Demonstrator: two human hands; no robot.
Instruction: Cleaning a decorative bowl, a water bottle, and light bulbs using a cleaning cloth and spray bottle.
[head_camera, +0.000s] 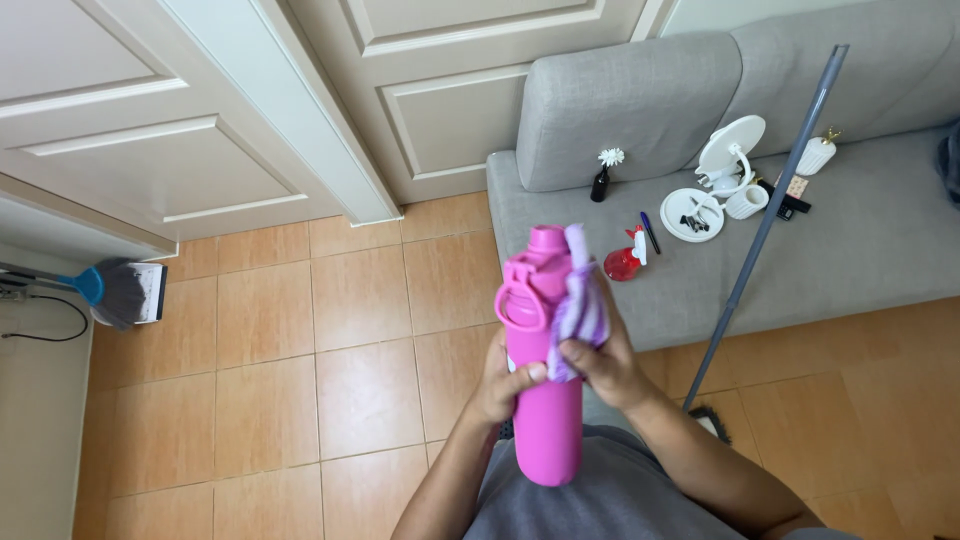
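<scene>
A tall pink bottle with a loop handle on its lid stands upright in front of me, its base near my grey shirt. My left hand wraps around its middle. My right hand presses a purple and white cloth against the bottle's upper right side and lid.
A grey sofa on the right carries a red spray bottle, a pen, a small dark vase with a white flower, white dishes and a cup. A grey pole leans on the sofa. A broom and dustpan lie left, by white doors.
</scene>
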